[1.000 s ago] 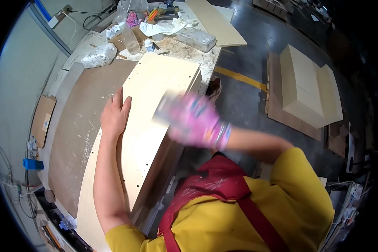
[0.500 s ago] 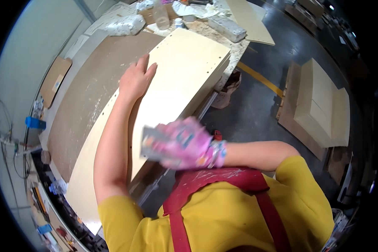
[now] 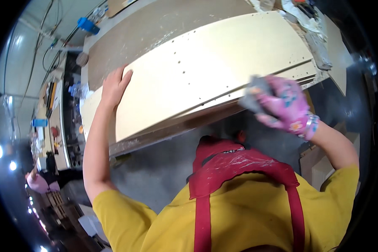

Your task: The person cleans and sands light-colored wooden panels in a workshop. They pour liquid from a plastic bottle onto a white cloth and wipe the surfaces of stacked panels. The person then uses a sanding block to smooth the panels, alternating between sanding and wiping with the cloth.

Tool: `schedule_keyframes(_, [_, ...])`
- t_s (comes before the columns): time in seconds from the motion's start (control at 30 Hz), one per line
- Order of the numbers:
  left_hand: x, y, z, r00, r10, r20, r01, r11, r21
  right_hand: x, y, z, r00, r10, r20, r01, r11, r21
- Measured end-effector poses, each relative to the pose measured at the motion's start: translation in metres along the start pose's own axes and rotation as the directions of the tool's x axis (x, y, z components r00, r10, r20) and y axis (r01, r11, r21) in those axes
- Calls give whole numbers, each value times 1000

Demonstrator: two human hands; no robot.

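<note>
A long cream-coloured board with small dark holes along its edges lies on the bench, on top of at least one similar board whose edge shows below it. My bare left hand is laid on the board's left part, fingers stretched out. My right hand, in a pink flowered glove, is closed around a grey sanding pad, blurred by motion. The pad is at the boards' near edge, toward the right; whether it touches the edge, I cannot tell.
The brown bench top extends behind the boards. At the back right lie a grey wrapped block and crumpled white plastic. A blue clamp-like item sits at the far left. Another person is far off at the left.
My view has turned left, so the board now runs across it. My right hand has moved with the pad to the right along the near edge. My left hand now rests farther left on the board.
</note>
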State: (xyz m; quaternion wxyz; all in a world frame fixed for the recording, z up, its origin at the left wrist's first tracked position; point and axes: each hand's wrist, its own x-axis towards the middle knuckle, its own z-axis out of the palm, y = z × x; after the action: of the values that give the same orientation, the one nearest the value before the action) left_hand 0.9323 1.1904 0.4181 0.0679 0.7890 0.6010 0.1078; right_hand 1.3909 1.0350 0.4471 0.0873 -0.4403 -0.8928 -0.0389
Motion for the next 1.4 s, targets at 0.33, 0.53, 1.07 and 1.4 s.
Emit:
schedule_keyframes(0.33, [8, 7, -2, 999, 24, -47, -27, 998, -60, 31, 27, -1, 993, -120, 2, 119, 992, 30])
schedule_keyframes(0.53, [18, -4, -1, 982, 166, -92, -177, 976, -124, 176, -159, 65, 851, -495, -177, 525, 822, 221])
schedule_keyframes(1.07, [-53, -182, -64, 990, -84, 114, 113, 955, -274, 339, -352, 60, 644, -743, -181, 744, 553, 375])
schedule_keyframes(1.4, [-145, -43, -52, 842, 351, -410, -440, 886, -145, 450, -250, 11, 744, -545, -386, 667, 647, 370])
